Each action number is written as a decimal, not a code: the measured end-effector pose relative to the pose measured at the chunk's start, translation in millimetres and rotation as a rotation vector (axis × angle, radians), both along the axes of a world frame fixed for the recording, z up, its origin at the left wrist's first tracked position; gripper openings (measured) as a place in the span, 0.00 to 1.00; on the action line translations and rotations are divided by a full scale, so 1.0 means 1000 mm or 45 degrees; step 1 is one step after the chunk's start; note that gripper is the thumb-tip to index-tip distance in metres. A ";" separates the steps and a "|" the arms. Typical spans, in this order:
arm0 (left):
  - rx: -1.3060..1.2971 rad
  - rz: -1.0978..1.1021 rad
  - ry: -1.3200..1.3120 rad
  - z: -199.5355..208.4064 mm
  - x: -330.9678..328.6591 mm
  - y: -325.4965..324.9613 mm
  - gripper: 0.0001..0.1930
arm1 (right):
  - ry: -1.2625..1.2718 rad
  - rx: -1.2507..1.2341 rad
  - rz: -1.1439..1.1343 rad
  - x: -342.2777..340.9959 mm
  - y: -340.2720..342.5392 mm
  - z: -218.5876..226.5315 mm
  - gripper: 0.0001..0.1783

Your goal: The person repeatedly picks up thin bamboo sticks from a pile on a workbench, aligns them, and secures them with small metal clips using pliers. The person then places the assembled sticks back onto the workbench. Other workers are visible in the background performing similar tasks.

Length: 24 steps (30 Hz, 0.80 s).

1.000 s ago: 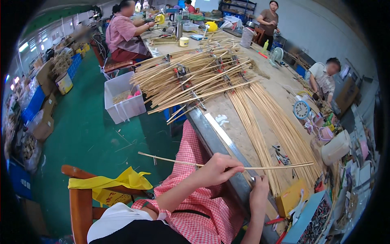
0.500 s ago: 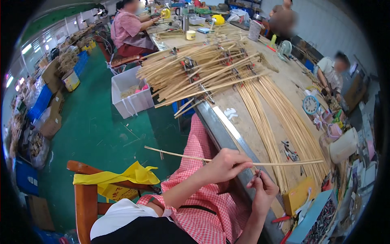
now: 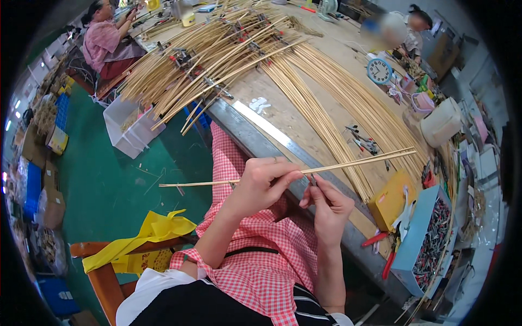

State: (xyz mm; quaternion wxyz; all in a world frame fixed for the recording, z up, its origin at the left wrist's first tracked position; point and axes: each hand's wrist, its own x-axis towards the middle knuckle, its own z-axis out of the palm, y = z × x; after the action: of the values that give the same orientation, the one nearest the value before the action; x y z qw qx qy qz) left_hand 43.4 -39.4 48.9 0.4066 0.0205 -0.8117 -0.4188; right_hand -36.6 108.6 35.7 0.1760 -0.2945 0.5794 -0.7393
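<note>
A thin pale bamboo stick (image 3: 359, 161), perhaps two laid together, runs nearly level across the lap, one end out over the green floor (image 3: 109, 185), the other reaching over the counter (image 3: 283, 117). The left hand (image 3: 261, 182) has its grip closed on the stick, fingers curled over it and thumb pinching from below, about midway along its length. Just right of that grip, the right hand (image 3: 326, 204) has its fingertips pinched together on something small and dark right under the stick; what it is cannot be told.

Below both grips lies a red-and-white checked apron (image 3: 261, 255) over the lap. Beyond the grips, on the counter, long rows of the same sticks (image 3: 326, 103) lie side by side, and further off a heap of clamped bundles (image 3: 217, 49) fans over the counter's edge. To the right of the right hand's grip sit a yellow box (image 3: 389, 198) and a blue tray of small dark pieces (image 3: 429, 239), with red-handled pliers (image 3: 375, 239) near the edge. Far beyond, a blue-rimmed clock (image 3: 379, 70) stands on the counter. To the left, a yellow cloth (image 3: 141, 242) hangs on a wooden chair (image 3: 103, 277), and a white bin (image 3: 130, 127) stands on the floor.
</note>
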 end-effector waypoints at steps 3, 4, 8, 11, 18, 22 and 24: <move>-0.025 -0.025 0.011 0.001 -0.001 0.000 0.02 | -0.006 -0.023 -0.012 0.001 -0.001 0.001 0.13; -0.040 -0.033 0.014 0.001 0.000 0.001 0.03 | -0.009 -0.034 -0.014 0.001 -0.001 0.002 0.13; -0.031 -0.051 -0.020 0.002 0.005 0.001 0.02 | 0.021 0.114 -0.047 0.003 0.000 0.005 0.12; -0.044 -0.064 -0.027 0.006 0.007 0.002 0.03 | -0.001 0.161 -0.060 0.006 0.000 0.008 0.13; 0.044 -0.247 -0.040 0.003 0.008 0.002 0.05 | 0.058 0.144 -0.054 0.005 0.016 0.009 0.14; 0.053 -0.345 -0.084 -0.002 0.006 0.006 0.06 | 0.160 -0.069 -0.179 -0.006 0.024 0.004 0.15; 0.060 -0.448 -0.144 -0.003 0.005 0.008 0.06 | 0.096 -0.149 -0.204 -0.017 0.034 -0.002 0.15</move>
State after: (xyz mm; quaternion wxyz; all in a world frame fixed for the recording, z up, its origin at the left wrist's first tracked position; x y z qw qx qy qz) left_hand 47.9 -31.5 45.7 0.2802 -0.0886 -0.8143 -0.5006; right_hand -53.1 142.3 33.6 0.0770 -0.2847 0.5631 -0.7720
